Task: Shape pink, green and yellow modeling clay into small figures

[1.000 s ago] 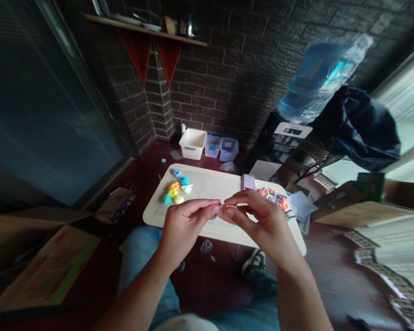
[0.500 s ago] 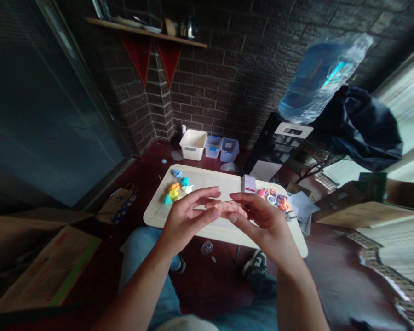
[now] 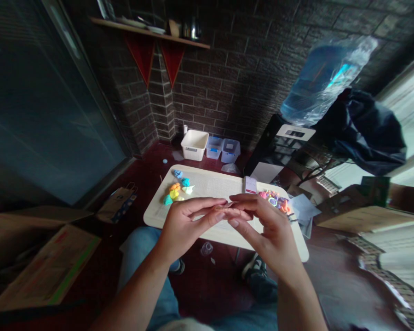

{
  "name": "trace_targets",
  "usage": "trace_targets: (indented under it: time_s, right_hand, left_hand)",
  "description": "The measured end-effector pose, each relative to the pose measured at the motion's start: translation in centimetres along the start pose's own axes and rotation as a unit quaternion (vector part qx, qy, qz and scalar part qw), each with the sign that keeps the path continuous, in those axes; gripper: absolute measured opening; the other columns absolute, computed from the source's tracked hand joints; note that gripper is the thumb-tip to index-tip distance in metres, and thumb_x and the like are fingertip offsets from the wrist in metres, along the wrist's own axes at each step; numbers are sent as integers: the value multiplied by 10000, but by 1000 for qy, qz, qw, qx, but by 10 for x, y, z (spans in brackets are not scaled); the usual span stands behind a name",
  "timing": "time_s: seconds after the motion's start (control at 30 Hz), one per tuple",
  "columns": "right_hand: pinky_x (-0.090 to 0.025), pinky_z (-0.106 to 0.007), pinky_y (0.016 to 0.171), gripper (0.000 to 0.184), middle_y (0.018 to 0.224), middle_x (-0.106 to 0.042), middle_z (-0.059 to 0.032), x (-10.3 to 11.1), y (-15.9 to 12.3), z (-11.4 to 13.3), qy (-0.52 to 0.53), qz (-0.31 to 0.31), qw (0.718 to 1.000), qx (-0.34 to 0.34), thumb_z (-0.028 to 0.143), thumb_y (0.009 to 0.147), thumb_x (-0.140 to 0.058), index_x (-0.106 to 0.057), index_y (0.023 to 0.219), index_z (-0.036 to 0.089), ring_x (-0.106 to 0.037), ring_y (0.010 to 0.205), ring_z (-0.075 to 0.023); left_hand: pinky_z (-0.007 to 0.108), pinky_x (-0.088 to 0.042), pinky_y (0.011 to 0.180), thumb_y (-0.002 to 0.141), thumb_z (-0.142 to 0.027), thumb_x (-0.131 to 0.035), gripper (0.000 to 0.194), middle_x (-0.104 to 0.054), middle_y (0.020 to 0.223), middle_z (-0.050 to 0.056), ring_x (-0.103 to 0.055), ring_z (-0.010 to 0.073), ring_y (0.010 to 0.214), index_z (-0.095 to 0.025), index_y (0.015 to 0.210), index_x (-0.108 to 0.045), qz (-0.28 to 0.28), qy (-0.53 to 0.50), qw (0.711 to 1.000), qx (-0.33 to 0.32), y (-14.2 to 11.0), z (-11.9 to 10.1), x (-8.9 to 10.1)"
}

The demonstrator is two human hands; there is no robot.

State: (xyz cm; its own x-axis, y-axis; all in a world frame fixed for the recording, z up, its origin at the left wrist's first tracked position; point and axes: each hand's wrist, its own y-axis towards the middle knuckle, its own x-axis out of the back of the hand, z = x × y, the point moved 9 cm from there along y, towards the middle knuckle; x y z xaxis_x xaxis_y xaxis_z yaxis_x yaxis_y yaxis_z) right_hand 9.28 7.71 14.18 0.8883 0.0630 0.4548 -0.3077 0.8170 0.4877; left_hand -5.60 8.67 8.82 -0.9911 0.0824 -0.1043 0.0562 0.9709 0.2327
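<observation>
A pale pink strip of modelling clay (image 3: 237, 213) is held above the table between both hands, and fingers cover part of it. My left hand (image 3: 189, 224) pinches its left end between thumb and fingers. At the other end, my right hand (image 3: 271, 225) grips the clay with the thumb below and the fingers above. Beyond my left hand, several soft clay lumps lie on the table: blue (image 3: 178, 174), teal (image 3: 185, 182), orange (image 3: 175, 187), yellow (image 3: 174, 194) and green (image 3: 168, 200). Small colourful pieces (image 3: 274, 201) are heaped past my right hand.
The small cream table (image 3: 214, 178) stands before my knees, with a phone (image 3: 250, 185) at its far edge. Behind it are a white bin (image 3: 195, 145) and clear boxes (image 3: 230, 151). A water dispenser (image 3: 293, 133) stands back right; a cardboard box (image 3: 44, 271) is at left.
The fingertips of my two hands have come closer together over the clay, covering more of it. The view has shifted slightly; the things on the table have stayed put.
</observation>
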Motion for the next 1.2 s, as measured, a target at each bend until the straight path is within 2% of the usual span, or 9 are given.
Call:
trace_targets:
  time_s: [0.1,0.3,0.5,0.63,0.73,0.93,1.1,1.2]
  right_hand:
    - [-526,-262,821,121,1002,-688,-48,0,3,9,-21,0,1000,19,194,856,-694,-688,975,219,-637,995,-172]
    - [-532,-250,740,85,948,-676,-45,-5,4,6,12,-18,1000,-11,169,878,-653,-690,942,211,-647,894,-156]
    - [-544,-315,851,114,1091,-655,-71,-5,1,-3,29,-33,998,-33,211,868,-673,-699,977,235,-636,1040,-200]
    - [-562,-314,824,82,1100,-647,-80,-1,-1,-5,26,-39,998,-44,235,875,-666,-709,945,238,-628,1067,-216]
    - [-571,-308,807,80,1105,-639,-85,0,-1,-3,23,-41,998,-43,238,874,-668,-709,942,233,-627,1063,-215]
    - [-570,-309,789,84,1128,-631,-78,0,-1,-2,23,-27,998,-43,228,861,-681,-692,944,230,-629,1049,-214]
    - [-561,-301,778,64,1125,-619,-80,2,1,2,15,-28,999,-31,205,878,-652,-682,933,218,-629,1034,-206]
    - [-560,-306,772,68,1131,-609,-86,0,2,4,9,-17,999,-26,204,885,-640,-679,940,215,-623,1035,-210]
  left_hand:
    - [220,-589,830,782,-239,-745,200,-776,1007,38,-736,181,912,-200,977,-767,-4,40,999,-27,0,-7,0]
    - [209,-587,820,766,-211,-754,182,-784,953,33,-739,170,867,-192,946,-774,-30,95,993,-65,-1,-17,3]
    - [249,-598,834,765,-242,-762,185,-781,974,47,-740,202,906,-175,938,-755,-40,-16,999,3,1,3,8]
    - [273,-595,861,762,-259,-767,247,-762,1058,64,-723,226,977,-178,994,-741,-19,-50,998,42,0,9,6]
    - [289,-594,868,769,-272,-760,279,-752,1087,74,-720,237,985,-185,1034,-738,-21,-38,998,37,-1,6,5]
    - [262,-603,828,801,-250,-729,168,-778,982,51,-739,212,910,-200,956,-769,-36,5,999,-10,-3,-7,8]
    - [287,-606,843,785,-245,-742,196,-771,1023,61,-736,230,932,-201,972,-777,-3,32,999,-1,-3,-12,6]
    - [281,-606,843,786,-253,-740,189,-773,1014,58,-736,229,931,-205,963,-782,-17,25,1000,-4,-4,-12,9]
